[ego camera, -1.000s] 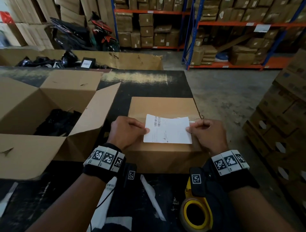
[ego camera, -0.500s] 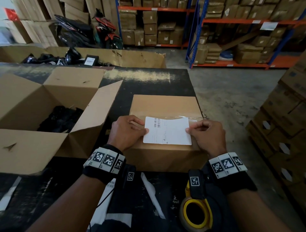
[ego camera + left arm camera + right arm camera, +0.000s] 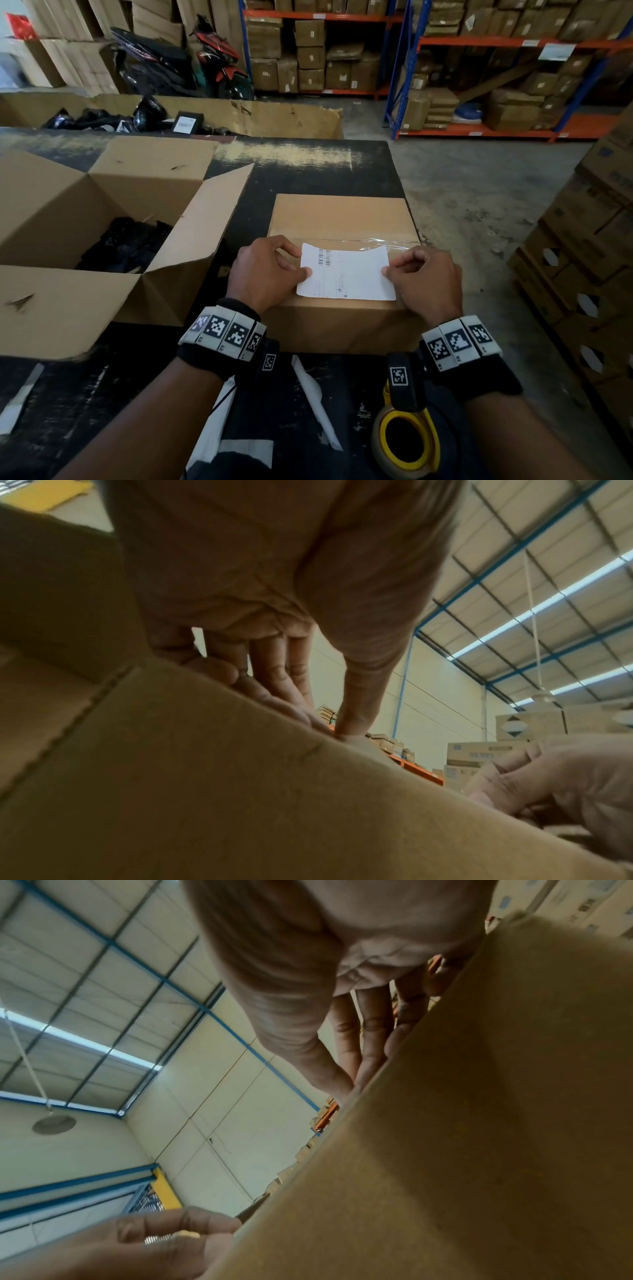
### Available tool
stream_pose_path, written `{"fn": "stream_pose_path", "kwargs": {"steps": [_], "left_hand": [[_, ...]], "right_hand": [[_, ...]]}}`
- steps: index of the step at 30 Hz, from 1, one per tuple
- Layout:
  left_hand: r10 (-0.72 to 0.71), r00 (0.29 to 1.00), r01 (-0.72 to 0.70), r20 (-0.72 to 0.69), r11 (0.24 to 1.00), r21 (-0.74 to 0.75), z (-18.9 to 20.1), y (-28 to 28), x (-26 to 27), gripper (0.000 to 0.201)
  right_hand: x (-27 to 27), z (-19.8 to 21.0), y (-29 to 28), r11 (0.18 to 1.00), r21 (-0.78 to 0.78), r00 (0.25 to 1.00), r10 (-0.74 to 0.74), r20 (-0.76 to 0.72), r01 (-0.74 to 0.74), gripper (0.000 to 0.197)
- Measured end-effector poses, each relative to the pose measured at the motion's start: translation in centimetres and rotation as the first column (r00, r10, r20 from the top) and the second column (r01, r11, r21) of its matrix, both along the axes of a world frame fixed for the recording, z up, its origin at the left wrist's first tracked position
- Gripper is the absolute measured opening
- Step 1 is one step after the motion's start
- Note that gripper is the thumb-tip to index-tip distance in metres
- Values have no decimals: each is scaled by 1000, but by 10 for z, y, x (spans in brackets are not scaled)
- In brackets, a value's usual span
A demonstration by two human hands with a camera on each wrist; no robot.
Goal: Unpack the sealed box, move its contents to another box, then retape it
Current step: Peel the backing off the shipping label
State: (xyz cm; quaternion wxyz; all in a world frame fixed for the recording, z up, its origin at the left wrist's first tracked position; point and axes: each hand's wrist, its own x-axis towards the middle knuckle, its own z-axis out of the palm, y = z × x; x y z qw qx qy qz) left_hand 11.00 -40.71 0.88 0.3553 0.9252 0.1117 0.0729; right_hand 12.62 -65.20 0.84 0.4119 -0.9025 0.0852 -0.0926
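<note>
A small closed cardboard box [image 3: 342, 216] with clear tape across its top stands on the black table [image 3: 308, 171]. A white printed label [image 3: 346, 274] lies on its near half. My left hand [image 3: 303, 262] pinches the label's left edge between thumb and curled forefinger. My right hand [image 3: 388, 265] pinches the right edge the same way. In the left wrist view my left hand's fingertips [image 3: 325, 729] bear down on the box [image 3: 240, 791]. In the right wrist view my right hand [image 3: 356, 1080] meets the box [image 3: 462, 1150] at its top edge; the label is hidden there.
A large open cardboard box [image 3: 85, 308] with black packets [image 3: 126, 243] inside stands to the left, one flap leaning toward the small box. A yellow tape dispenser [image 3: 407, 442] and white paper strips [image 3: 315, 401] lie at the near table edge. Stacked cartons [image 3: 582, 274] stand on the right.
Both hands stay at the label's two edges on the box top. Only the head view has shifted slightly.
</note>
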Motion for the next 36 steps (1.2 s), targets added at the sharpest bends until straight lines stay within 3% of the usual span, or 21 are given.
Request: {"fn": "stream_pose_path", "kwargs": {"steps": [4, 9, 12, 14, 16, 19, 28, 32, 36], "left_hand": [[-29, 999, 27, 16, 993, 115, 1, -4, -1, 34], [-92, 994, 69, 59, 949, 308, 1, -3, -4, 45], [-350, 930, 274, 111, 864, 423, -5, -10, -14, 50], [-504, 863, 432, 44, 779, 455, -12, -18, -22, 60], [-565, 820, 531, -93, 688, 495, -21, -24, -27, 69], [-554, 805, 572, -214, 627, 529, -31, -27, -29, 77], [-490, 837, 538, -244, 650, 537, -29, 29, -34, 85], [-493, 845, 526, -210, 693, 492, -33, 28, -34, 84], [-457, 877, 474, -151, 767, 432, -40, 37, -31, 82]], "right_hand": [[-3, -3, 4, 996, -87, 999, 16, 49, -12, 11], [-5, 0, 5, 937, -346, 998, 57, 33, -42, 28], [-14, -4, 9, 817, -539, 951, 295, 87, -204, 40], [-26, -11, 18, 708, -608, 890, 456, 4, -360, 55], [-35, -21, 26, 595, -647, 840, 525, -137, -478, 66], [-38, -30, 29, 538, -655, 815, 537, -218, -530, 72], [-34, -31, -23, 560, -683, 865, 446, -229, -469, 72], [-33, -33, -21, 576, -670, 869, 437, -233, -469, 76], [-32, -34, -29, 655, -625, 900, 379, -214, -424, 83]]}}
